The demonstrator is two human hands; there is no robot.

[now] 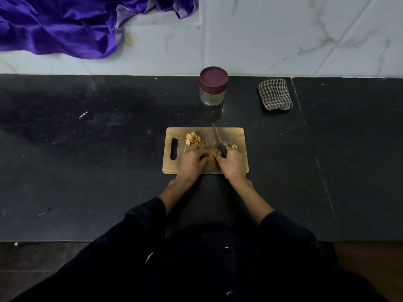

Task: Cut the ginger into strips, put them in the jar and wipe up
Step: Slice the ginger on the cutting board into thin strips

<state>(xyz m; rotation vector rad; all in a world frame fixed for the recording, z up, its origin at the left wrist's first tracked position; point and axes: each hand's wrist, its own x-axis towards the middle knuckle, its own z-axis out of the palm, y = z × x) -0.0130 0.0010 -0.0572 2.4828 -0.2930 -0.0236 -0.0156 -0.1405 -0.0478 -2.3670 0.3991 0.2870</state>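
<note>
Ginger cutting in progress.
Your right hand (231, 165) grips the knife (219, 141), blade pointing away; your left hand (192, 159) presses the ginger (210, 150) just left of it.

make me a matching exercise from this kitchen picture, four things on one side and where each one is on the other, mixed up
Things:
1. jar
2. checked cloth
3. knife
4. purple fabric

Places:
A. held in the right hand over the cutting board
B. draped at the far left, against the tiled wall
C. lid on, on the counter behind the cutting board
D. folded on the counter to the right of the jar

Pairs: 1-C, 2-D, 3-A, 4-B
</note>
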